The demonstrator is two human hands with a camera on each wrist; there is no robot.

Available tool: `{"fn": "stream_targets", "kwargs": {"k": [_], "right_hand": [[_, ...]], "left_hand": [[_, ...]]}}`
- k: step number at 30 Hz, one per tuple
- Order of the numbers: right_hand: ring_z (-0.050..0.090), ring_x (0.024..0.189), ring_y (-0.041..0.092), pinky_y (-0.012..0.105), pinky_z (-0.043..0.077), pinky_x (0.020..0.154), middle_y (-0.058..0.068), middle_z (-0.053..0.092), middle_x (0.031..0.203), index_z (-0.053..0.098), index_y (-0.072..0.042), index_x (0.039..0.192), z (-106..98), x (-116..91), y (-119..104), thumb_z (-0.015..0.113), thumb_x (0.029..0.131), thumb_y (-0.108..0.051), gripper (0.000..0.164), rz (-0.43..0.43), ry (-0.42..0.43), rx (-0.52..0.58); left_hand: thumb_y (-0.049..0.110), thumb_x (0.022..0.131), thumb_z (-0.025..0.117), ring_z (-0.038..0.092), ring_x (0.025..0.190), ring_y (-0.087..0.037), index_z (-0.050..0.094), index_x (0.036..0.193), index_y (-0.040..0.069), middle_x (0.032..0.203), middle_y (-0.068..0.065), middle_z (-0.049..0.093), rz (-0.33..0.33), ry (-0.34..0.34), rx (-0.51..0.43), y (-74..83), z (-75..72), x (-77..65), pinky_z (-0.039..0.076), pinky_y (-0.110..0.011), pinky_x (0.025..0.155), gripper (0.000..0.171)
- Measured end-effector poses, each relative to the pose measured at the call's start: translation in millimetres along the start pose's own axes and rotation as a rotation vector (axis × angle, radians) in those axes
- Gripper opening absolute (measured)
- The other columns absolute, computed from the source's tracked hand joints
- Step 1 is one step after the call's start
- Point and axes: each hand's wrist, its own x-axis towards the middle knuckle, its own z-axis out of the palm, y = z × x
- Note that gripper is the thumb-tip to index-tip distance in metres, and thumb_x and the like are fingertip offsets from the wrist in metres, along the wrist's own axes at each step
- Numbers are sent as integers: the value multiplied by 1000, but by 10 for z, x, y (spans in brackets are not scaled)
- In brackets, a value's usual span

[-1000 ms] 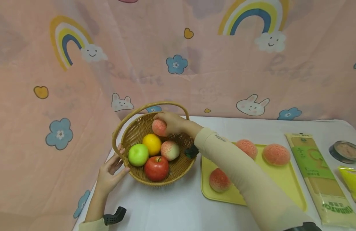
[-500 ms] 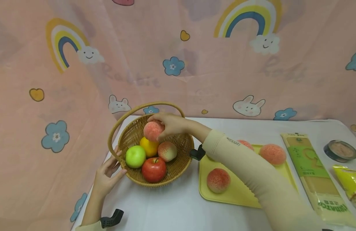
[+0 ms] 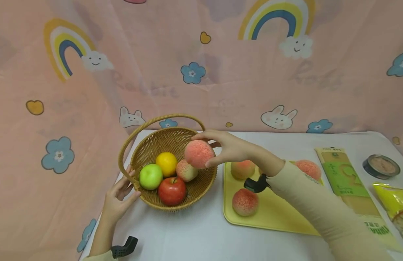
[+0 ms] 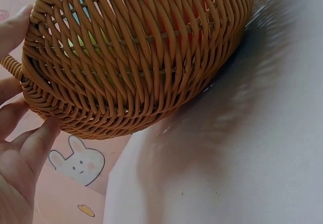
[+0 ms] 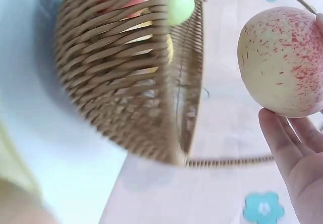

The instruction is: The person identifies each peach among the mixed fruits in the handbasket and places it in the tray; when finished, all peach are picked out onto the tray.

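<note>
My right hand [image 3: 232, 146] holds a pink peach [image 3: 198, 154] between thumb and fingers, over the right side of a wicker basket [image 3: 170, 138]. In the right wrist view the same peach [image 5: 280, 60] appears pale with red speckles, raised above the rim. Inside the basket are a green apple [image 3: 150, 177], an orange [image 3: 166, 164], a red apple [image 3: 172, 192] and another peach [image 3: 186, 172], partly covered by the held one. At the left rim, by the handle's base, my left hand [image 3: 115, 204] grips the basket; the left wrist view shows fingers [image 4: 43, 141] against the weave.
Several peaches, one being the speckled peach [image 3: 245, 202], lie on a yellow tray [image 3: 273, 221], partly behind my right arm. Farther right are a green-and-tan packet [image 3: 345, 177], a round tin [image 3: 381, 166] and a yellow bag [image 3: 395, 203]. Patterned cloth [image 3: 155, 54] hangs behind.
My right hand has carried the peach from the back of the basket toward its right rim. The left hand keeps its place on the basket. The head view has shifted slightly.
</note>
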Motion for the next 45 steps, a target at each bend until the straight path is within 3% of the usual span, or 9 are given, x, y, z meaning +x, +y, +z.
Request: {"fn": "stream_targets", "kwargs": {"k": [6, 10, 17, 23, 30, 37, 43, 45], "right_hand": [[46, 127, 16, 37, 48, 101, -1, 49, 139, 47, -14, 138, -53, -600, 145, 80, 76, -23, 71, 8, 121, -34], [47, 125, 13, 31, 49, 98, 0, 49, 138, 46, -15, 138, -27, -996, 258, 79, 78, -20, 69, 55, 180, -46], [49, 117, -2, 19, 47, 96, 4, 50, 136, 46, -12, 138, 144, -1620, 498, 77, 79, -14, 68, 165, 294, -52], [48, 115, -7, 15, 47, 93, 4, 50, 136, 45, -10, 139, 340, -2017, 676, 75, 80, -12, 66, 270, 357, -18], [46, 111, -12, 18, 48, 91, 6, 51, 135, 45, -9, 138, 540, -2259, 810, 73, 83, -22, 64, 452, 367, 10], [43, 109, -16, 22, 49, 91, 12, 50, 138, 43, -9, 139, 609, -2322, 852, 72, 83, -25, 65, 526, 361, 36], [38, 110, -21, 50, 46, 99, 12, 47, 141, 41, -10, 142, 606, -2304, 868, 70, 85, -25, 65, 534, 329, 79], [37, 111, -22, 54, 44, 99, 14, 47, 141, 40, -8, 142, 603, -2299, 872, 70, 86, -23, 66, 521, 311, 85]], "left_hand": [[-23, 71, 66, 42, 134, -8, 43, 129, -21, 147, -35, 26, -4, -1, 9, 13, -5, -9, 43, -16, 99, 62], [-25, 70, 66, 42, 134, -8, 42, 129, -21, 147, -35, 25, -7, 4, -10, 18, -16, -8, 44, -17, 99, 64], [-26, 71, 63, 44, 133, -10, 41, 127, -24, 147, -34, 27, 35, 17, -60, 1, -40, -27, 43, -18, 99, 61], [-27, 69, 64, 45, 132, -10, 41, 127, -23, 145, -38, 25, 7, 19, -38, 25, -49, -36, 44, -17, 98, 63], [-28, 68, 64, 42, 134, -8, 43, 129, -21, 147, -35, 25, -29, 16, -24, 19, -34, -43, 44, -17, 98, 65], [-27, 69, 64, 46, 131, -10, 43, 129, -20, 147, -34, 26, -36, 17, -11, 29, -7, -30, 44, -17, 97, 65], [-27, 69, 64, 45, 132, -9, 42, 128, -22, 146, -37, 25, -14, 13, -32, 6, 9, -18, 44, -17, 98, 64], [-26, 69, 64, 45, 132, -9, 42, 128, -21, 146, -36, 25, -12, 12, -37, -8, 13, -15, 44, -18, 98, 63]]}}
